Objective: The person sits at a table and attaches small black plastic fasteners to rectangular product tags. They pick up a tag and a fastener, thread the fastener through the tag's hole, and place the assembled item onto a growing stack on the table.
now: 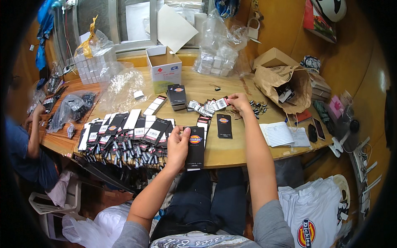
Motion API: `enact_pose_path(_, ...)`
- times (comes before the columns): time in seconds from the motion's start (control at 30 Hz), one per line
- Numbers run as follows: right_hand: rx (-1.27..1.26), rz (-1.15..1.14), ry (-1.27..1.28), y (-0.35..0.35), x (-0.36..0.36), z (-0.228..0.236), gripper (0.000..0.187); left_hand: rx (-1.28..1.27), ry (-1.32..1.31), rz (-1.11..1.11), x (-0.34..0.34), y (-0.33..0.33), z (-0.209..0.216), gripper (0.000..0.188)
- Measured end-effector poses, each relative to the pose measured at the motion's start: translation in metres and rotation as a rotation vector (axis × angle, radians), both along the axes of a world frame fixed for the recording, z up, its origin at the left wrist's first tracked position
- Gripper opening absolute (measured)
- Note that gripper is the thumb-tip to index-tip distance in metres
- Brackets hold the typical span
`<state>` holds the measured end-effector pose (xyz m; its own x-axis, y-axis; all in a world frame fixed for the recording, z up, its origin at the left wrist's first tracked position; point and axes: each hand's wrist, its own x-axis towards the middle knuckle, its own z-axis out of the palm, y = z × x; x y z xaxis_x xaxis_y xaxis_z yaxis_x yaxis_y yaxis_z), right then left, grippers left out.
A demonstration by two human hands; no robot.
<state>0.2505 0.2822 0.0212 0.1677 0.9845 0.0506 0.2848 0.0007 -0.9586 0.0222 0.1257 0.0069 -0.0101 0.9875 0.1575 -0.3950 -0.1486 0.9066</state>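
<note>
A: What is the left hand (178,146) doing?
B: It is closed around the edge of a black tag (196,159), thumb lying on the front. The tag stands over the near edge of the tabletop (223,152), its printed face toward the wearer.

A: And the right hand (238,102)?
B: Farther out, its thumb and fingers are drawn together on the end of a small label (222,103), beside a loose pile of small labels (204,109).

A: Anything between the hands?
B: A second black tag (224,129) lies flat, just below the right hand. Beyond the left hand sits a stack of dark tags (177,99), in front of a white carton (164,68).

A: What's to the left?
B: A wide heap of tags (134,128), its cords and dark fasteners bunched along the near edge. Farther left, a co-worker's hand (38,110) is at the tabletop.

A: And to the right?
B: An open paper bag (304,84), with an open notebook (276,134) nearer the wearer.
</note>
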Motion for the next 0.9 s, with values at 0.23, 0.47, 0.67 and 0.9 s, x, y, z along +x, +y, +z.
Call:
enact_pose_path(0.23,0.143,0.615,0.060,-0.139,-0.057,0.024,0.010,0.016,0.071,-0.044,0.002,-0.015,-0.007,0.012)
enact_pose_path(0.47,0.221,0.491,-0.172,-0.141,-0.065,0.014,0.009,-0.064,0.099,-0.141,0.005,-0.037,-0.013,0.018)
enact_pose_path(0.67,0.230,-0.222,-0.627,0.016,0.003,-0.014,0.019,-0.077,-0.032,-0.201,0.000,-0.065,0.000,0.024)
enact_pose_path(0.9,0.128,-0.291,-0.970,0.056,0.002,-0.043,0.020,-0.124,-0.069,-0.312,-0.010,-0.078,-0.011,0.017)
